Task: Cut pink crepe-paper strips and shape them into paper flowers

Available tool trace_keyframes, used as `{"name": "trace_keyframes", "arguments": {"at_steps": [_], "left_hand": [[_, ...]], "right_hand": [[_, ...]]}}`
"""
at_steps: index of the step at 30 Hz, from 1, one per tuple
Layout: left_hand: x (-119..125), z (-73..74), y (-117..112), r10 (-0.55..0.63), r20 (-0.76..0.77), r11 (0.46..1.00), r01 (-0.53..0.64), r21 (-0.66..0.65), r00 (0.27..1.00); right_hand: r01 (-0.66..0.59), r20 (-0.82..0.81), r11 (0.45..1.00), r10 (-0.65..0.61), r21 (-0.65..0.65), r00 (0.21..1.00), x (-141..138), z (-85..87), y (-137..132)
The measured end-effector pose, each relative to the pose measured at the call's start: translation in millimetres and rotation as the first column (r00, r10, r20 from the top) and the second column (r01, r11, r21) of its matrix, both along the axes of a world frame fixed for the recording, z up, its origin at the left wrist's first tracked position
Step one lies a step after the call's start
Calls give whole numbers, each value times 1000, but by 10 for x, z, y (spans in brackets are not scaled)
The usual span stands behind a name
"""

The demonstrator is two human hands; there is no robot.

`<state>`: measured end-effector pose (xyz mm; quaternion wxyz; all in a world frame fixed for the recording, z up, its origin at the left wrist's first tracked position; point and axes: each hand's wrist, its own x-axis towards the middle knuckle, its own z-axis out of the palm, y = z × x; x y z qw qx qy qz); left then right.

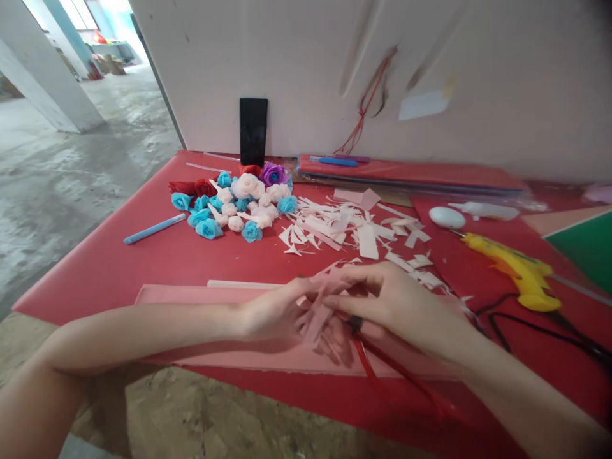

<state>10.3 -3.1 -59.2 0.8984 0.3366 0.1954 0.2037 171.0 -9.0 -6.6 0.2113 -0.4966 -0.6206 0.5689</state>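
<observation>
Both hands meet low in the middle of the view, over a pink sheet (pixel 191 296) on the red-covered table. My left hand (pixel 287 306) is closed around thin pink paper pieces (pixel 315 319), somewhat blurred. Thumb and fingers of my right hand (pixel 382 296) pinch the same paper from the other side. Red-handled scissors (pixel 366 360) appear tucked in my right hand, their red handles trailing toward the lower right; the blades are mostly hidden. Just beyond the hands lie many pale pink paper scraps (pixel 329 223).
Paper roses (pixel 248 186) in pink, blue, red and purple are heaped at back left, near a light blue pen (pixel 153 228). A black phone-like slab (pixel 253 131) leans on the white panel. At right lie a yellow glue gun (pixel 514 264) and a white bottle (pixel 488 210).
</observation>
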Motion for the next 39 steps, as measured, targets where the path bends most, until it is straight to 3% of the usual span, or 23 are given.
{"name": "trace_keyframes", "arguments": {"at_steps": [3, 5, 11, 14, 20, 25, 27, 29, 30, 31, 33, 34, 35, 37, 39], "left_hand": [[9, 5, -11, 1, -59, 998, 3, 66, 998], [5, 11, -11, -13, -39, 999, 15, 40, 999], [-10, 0, 18, -43, 4, 999, 43, -21, 999], [-4, -10, 29, -45, -18, 999, 46, 2, 999], [-36, 44, 16, -111, -97, 966, 130, 222, 989], [-56, 73, -4, -86, -176, 943, 137, 304, 981], [-58, 68, -18, -111, -177, 912, 171, 372, 978], [-68, 68, -38, -128, -184, 825, 208, 525, 974], [-77, 72, -49, -115, -207, 737, 223, 638, 972], [-89, 80, -59, -90, -237, 612, 241, 753, 967], [-117, 100, -73, -6, -300, 288, 289, 913, 954], [-130, 109, -77, 41, -325, 140, 317, 938, 945], [-141, 115, -78, 78, -341, 25, 340, 940, 937], [-157, 117, -79, 135, -374, -112, 389, 914, 918], [-167, 108, -83, 172, -396, -163, 422, 892, 902]], "right_hand": [[-72, -7, 991, 71, -112, 997, -8, 3, 8], [-143, -16, 976, 142, -166, 990, 18, 27, 13], [-205, 30, 973, 209, -106, 978, 102, 31, 81], [-151, 117, 988, 154, -38, 981, 80, 0, 97], [-23, 147, 995, 8, 97, 989, -66, -51, 26], [-79, 195, 980, 43, 181, 980, -22, -38, 21], [-60, 273, 949, -28, 309, 962, 75, -51, 95], [-35, 388, 856, -198, 517, 900, 180, -101, 219], [-49, 435, 807, -265, 589, 860, 224, -141, 291], [-87, 486, 768, -309, 635, 818, 257, -190, 365], [-165, 560, 732, -335, 661, 758, 286, -296, 495], [-207, 593, 719, -337, 663, 731, 283, -345, 547], [-246, 623, 710, -334, 660, 707, 272, -387, 588], [-319, 677, 693, -329, 647, 658, 233, -440, 643], [-378, 725, 686, -322, 622, 609, 193, -458, 677]]}}
